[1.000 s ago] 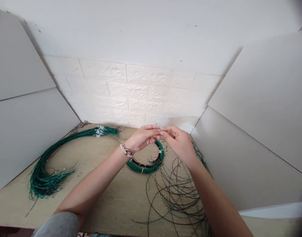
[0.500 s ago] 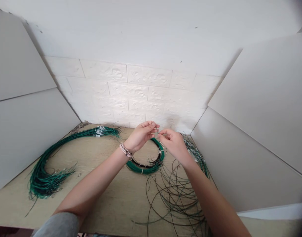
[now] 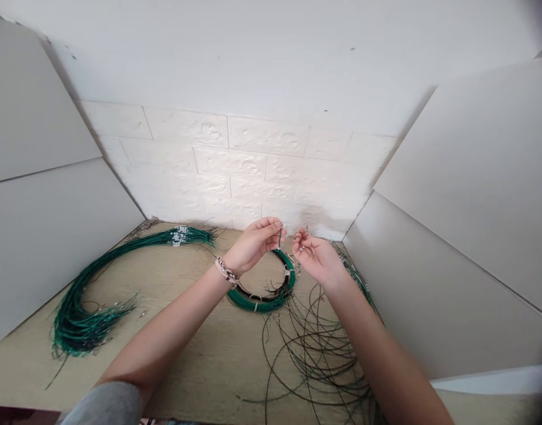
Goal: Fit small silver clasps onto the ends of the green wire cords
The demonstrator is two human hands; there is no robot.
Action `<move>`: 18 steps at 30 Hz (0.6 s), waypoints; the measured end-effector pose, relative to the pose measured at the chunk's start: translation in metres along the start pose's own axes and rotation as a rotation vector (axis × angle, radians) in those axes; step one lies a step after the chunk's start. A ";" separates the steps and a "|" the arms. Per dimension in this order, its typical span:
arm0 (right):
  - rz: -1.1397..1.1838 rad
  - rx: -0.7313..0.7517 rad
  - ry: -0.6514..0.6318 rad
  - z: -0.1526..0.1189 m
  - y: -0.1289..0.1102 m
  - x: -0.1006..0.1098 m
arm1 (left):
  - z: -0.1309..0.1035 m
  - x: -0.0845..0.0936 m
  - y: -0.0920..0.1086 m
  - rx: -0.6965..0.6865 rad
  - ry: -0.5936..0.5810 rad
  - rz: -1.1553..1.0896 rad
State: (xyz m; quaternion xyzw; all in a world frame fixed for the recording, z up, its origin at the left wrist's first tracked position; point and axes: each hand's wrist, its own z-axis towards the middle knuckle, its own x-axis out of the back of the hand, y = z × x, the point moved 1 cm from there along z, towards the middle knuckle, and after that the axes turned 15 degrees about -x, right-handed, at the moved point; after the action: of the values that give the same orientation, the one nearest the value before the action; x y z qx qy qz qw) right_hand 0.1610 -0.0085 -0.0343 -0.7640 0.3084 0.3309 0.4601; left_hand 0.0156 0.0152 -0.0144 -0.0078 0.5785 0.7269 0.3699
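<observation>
the left hand pinches a dark wire above the green coil's far edge; a slack pinch could drop it. right of it, the half-curled right hand possibly holds something tiny.

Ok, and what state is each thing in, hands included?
Left hand: pinching dark wire
Right hand: curled, grip unclear
Dark wire: held, roughly upright
Left green bundle: curved, ends fanned
Green coil: ring-shaped, tied
Loose wires: spread in overlapping loops
Bracelet: worn on left wrist
</observation>
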 end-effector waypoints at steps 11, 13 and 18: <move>0.067 0.080 0.059 0.001 0.006 -0.002 | -0.002 -0.003 -0.005 -0.033 -0.245 0.378; 0.064 0.090 0.065 0.002 0.007 -0.001 | -0.003 -0.004 -0.009 -0.104 -0.321 0.585; 0.045 0.092 0.063 0.006 0.011 0.000 | -0.007 -0.010 -0.013 -0.388 -0.475 0.954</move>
State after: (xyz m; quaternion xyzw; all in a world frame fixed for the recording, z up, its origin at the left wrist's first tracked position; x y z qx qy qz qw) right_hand 0.1511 -0.0071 -0.0418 -0.7450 0.3547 0.3021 0.4774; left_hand 0.0266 0.0046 -0.0232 0.3503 0.2747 0.8884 0.1123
